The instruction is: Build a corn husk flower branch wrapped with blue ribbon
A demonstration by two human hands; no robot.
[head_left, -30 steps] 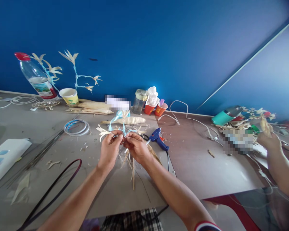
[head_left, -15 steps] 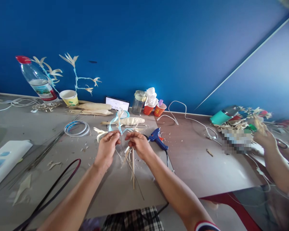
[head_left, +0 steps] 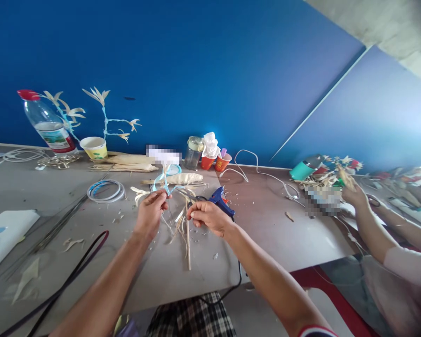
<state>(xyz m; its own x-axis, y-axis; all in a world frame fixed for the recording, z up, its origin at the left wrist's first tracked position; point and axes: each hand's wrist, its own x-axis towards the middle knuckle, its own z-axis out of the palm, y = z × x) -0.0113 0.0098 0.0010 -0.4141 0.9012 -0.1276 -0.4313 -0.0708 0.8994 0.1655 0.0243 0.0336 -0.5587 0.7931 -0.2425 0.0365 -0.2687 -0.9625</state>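
My left hand (head_left: 151,211) pinches a craft flower branch (head_left: 166,183) by its stem, which is wrapped in light blue tape. Pale, husk-like petals (head_left: 139,194) spread from the branch at the left, and another bloom at its top is partly blurred. My right hand (head_left: 208,216) is apart from the branch, lower and to the right. Its thumb and fingers are pinched together; what they hold, if anything, is too small to see. Under the hands lie loose dry strips and thin sticks (head_left: 188,243). A blue glue gun (head_left: 221,201) rests just beyond my right hand.
Tape rings (head_left: 105,191) and thin wires (head_left: 61,217) lie at the left. Behind them stand a bottle (head_left: 52,131), a paper cup (head_left: 94,148) and finished flower branches (head_left: 105,119). Red cups (head_left: 223,162) and a jar (head_left: 194,152) line the wall. A co-worker's hand (head_left: 354,194) holds pale material at right.
My right hand has drawn away from the branch, moving right and down. My left hand keeps its pinch on the stem. The view has turned slightly right.
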